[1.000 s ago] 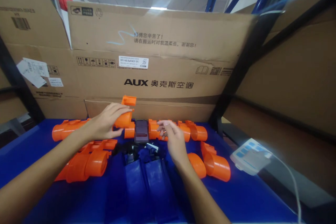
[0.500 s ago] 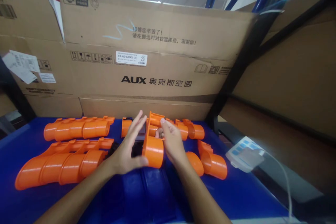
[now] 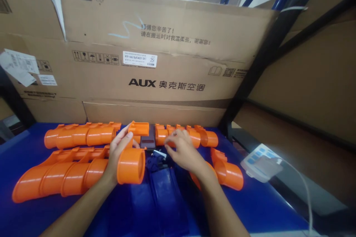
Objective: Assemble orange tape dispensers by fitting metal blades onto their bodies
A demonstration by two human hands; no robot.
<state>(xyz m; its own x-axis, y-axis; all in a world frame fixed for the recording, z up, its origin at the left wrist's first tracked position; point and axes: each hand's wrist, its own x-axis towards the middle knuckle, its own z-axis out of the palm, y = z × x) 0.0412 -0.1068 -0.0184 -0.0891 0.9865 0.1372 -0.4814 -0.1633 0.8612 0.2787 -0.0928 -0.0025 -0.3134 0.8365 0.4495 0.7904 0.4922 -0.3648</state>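
Note:
My left hand (image 3: 116,152) grips an orange plastic piece, a short round cup with a ribbed bracket (image 3: 131,164), raised above the blue surface. My right hand (image 3: 182,150) hovers just right of centre, fingers loosely bent and apart, with nothing visible in it. Behind it a row of orange cup pieces (image 3: 208,139) is partly covered. Between the hands, a flat dark device (image 3: 148,141) lies at the back. In front of it are a small dark blue part with a white tag (image 3: 160,154) and dark blue glossy strips (image 3: 167,189).
Joined orange cup pieces lie in a back row (image 3: 80,136) and a front row (image 3: 55,177) on the left. Another orange piece (image 3: 229,174) sits at right, near a white-and-clear box with a cable (image 3: 261,163). A cardboard wall (image 3: 167,100) closes the back.
The orange piece has moved left with my left hand, which now grips it. My right hand has let go of it and is apart from it.

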